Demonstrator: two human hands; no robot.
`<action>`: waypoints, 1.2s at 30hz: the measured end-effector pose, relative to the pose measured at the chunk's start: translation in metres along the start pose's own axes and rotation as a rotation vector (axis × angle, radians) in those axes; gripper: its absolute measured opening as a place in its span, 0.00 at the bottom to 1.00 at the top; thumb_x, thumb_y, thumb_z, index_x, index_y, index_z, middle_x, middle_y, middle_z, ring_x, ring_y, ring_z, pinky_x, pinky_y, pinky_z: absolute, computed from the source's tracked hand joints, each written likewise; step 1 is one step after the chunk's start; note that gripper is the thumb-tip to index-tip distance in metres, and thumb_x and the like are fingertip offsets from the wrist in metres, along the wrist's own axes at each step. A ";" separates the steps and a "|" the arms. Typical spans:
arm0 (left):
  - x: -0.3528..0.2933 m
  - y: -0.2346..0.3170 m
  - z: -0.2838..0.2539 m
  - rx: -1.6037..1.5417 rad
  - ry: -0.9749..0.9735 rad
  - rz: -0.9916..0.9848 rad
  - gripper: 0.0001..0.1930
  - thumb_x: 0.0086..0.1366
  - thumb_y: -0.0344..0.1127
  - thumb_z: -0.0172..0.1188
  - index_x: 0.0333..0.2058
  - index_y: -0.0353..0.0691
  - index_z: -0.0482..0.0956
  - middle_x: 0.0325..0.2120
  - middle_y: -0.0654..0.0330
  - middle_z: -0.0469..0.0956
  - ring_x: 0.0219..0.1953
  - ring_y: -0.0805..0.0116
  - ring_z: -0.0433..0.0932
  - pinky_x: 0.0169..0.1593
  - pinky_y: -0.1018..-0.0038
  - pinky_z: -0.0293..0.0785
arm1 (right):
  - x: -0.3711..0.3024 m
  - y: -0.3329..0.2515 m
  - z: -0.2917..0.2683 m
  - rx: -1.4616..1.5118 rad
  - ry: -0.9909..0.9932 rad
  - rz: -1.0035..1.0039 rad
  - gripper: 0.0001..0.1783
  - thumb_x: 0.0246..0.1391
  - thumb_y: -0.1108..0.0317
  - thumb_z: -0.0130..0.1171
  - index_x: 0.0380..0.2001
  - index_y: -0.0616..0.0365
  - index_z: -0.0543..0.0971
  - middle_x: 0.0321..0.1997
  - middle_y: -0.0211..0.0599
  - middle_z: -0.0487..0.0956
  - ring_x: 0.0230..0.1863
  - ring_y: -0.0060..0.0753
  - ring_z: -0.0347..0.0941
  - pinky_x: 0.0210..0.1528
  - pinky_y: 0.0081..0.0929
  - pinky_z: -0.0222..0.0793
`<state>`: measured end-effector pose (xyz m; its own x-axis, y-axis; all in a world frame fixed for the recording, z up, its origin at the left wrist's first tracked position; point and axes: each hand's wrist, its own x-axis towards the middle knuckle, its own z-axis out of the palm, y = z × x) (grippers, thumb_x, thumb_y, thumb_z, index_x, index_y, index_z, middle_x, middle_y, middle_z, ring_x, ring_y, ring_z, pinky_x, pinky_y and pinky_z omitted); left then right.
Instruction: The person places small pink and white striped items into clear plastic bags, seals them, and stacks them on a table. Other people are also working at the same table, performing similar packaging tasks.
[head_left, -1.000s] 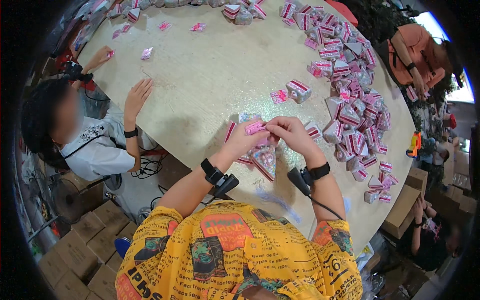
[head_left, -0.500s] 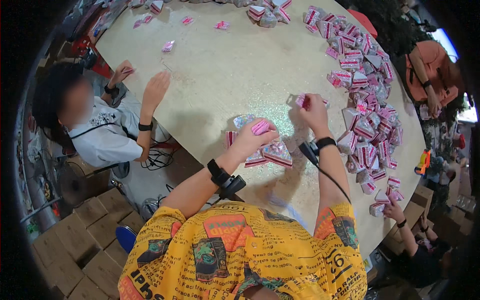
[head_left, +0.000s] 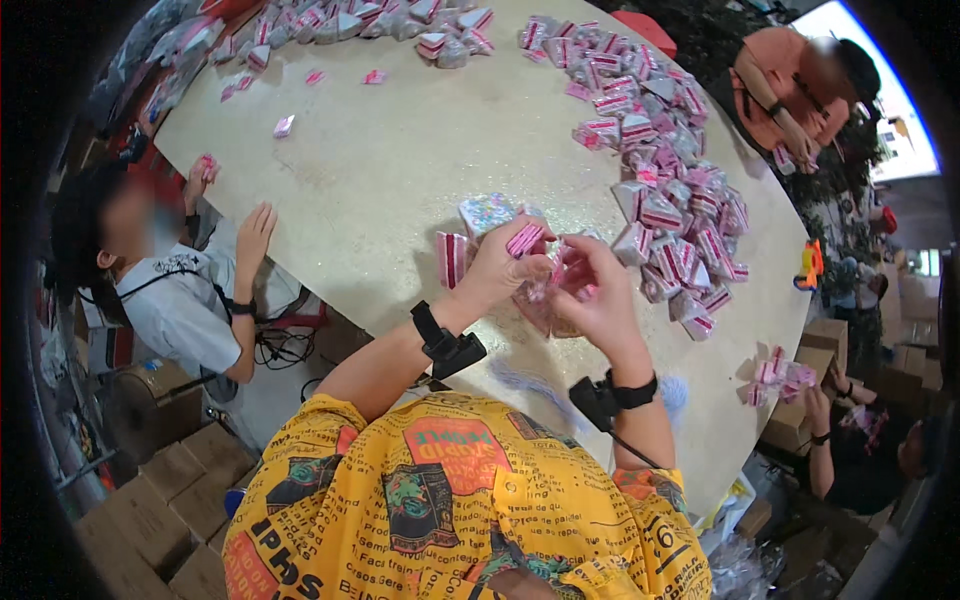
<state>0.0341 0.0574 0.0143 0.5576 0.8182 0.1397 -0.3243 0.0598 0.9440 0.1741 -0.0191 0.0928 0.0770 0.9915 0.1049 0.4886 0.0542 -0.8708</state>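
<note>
Pink packet (head_left: 524, 240) in curled left hand (head_left: 505, 262), clear wrapping (head_left: 540, 302) in bent-fingered right hand (head_left: 602, 300), hands close together.

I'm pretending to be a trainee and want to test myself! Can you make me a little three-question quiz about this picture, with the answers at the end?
1. Multiple choice: What is the main colour of the camera wearer's printed shirt?
a) green
b) yellow
c) blue

2. True or false: The left hand holds a small pink striped piece.

3. Fill in the gap: The co-worker in a white shirt is on the wearer's ____ side.

Key:
1. b, yellow
2. True
3. left
</note>
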 end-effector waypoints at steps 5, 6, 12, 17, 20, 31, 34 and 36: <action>-0.006 0.009 0.032 0.151 -0.090 -0.037 0.39 0.55 0.71 0.41 0.41 0.35 0.71 0.32 0.64 0.73 0.35 0.77 0.71 0.40 0.80 0.69 | -0.021 0.001 0.005 -0.085 0.255 0.003 0.26 0.36 0.70 0.64 0.42 0.64 0.71 0.31 0.41 0.72 0.29 0.32 0.73 0.29 0.25 0.70; -0.007 0.002 0.037 0.140 -0.054 -0.057 0.38 0.56 0.70 0.39 0.41 0.35 0.71 0.32 0.63 0.74 0.35 0.77 0.71 0.40 0.79 0.69 | -0.024 -0.003 0.004 -0.080 0.277 0.006 0.26 0.35 0.69 0.65 0.42 0.65 0.71 0.31 0.44 0.72 0.30 0.38 0.73 0.31 0.28 0.71; -0.022 -0.003 0.066 -0.169 -0.019 -0.374 0.31 0.65 0.61 0.37 0.41 0.34 0.72 0.33 0.60 0.76 0.35 0.74 0.75 0.40 0.75 0.72 | -0.057 -0.003 -0.007 -0.433 0.290 -0.012 0.29 0.33 0.65 0.67 0.42 0.64 0.71 0.36 0.47 0.71 0.34 0.45 0.71 0.36 0.34 0.70; -0.029 0.024 0.100 -0.324 0.045 -0.486 0.32 0.64 0.62 0.38 0.45 0.34 0.70 0.37 0.57 0.76 0.39 0.70 0.76 0.43 0.73 0.73 | -0.075 -0.025 -0.041 -0.597 0.156 -0.073 0.36 0.29 0.64 0.68 0.47 0.60 0.69 0.43 0.46 0.70 0.41 0.47 0.70 0.44 0.37 0.66; -0.034 0.021 0.116 -0.339 -0.017 -0.460 0.36 0.61 0.66 0.38 0.48 0.34 0.66 0.42 0.55 0.74 0.43 0.69 0.74 0.45 0.72 0.73 | -0.080 -0.026 -0.053 -0.742 0.104 -0.252 0.39 0.25 0.64 0.69 0.48 0.58 0.67 0.47 0.42 0.71 0.50 0.42 0.67 0.52 0.41 0.57; -0.053 0.009 0.116 -0.413 -0.251 -0.552 0.31 0.58 0.59 0.52 0.49 0.38 0.67 0.43 0.57 0.73 0.45 0.68 0.73 0.47 0.72 0.72 | -0.103 0.007 -0.045 -0.667 0.035 -0.303 0.34 0.24 0.65 0.69 0.42 0.58 0.70 0.40 0.39 0.74 0.44 0.39 0.70 0.51 0.36 0.58; -0.051 0.016 0.113 -0.422 -0.363 -0.557 0.21 0.55 0.40 0.61 0.46 0.39 0.69 0.41 0.58 0.74 0.43 0.69 0.75 0.44 0.74 0.73 | -0.107 0.008 -0.048 -0.567 0.098 -0.329 0.35 0.24 0.66 0.69 0.44 0.56 0.69 0.41 0.40 0.74 0.45 0.40 0.69 0.51 0.36 0.58; -0.049 0.022 0.113 -0.394 -0.393 -0.584 0.18 0.52 0.29 0.63 0.43 0.39 0.71 0.38 0.59 0.75 0.40 0.70 0.76 0.41 0.76 0.74 | -0.110 0.006 -0.051 -0.480 0.136 -0.346 0.37 0.25 0.66 0.68 0.46 0.56 0.69 0.42 0.40 0.74 0.46 0.41 0.69 0.51 0.36 0.58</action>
<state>0.0855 -0.0461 0.0617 0.9246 0.3358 -0.1795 -0.1022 0.6731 0.7325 0.2126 -0.1341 0.0999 -0.0611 0.9002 0.4311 0.8399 0.2797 -0.4651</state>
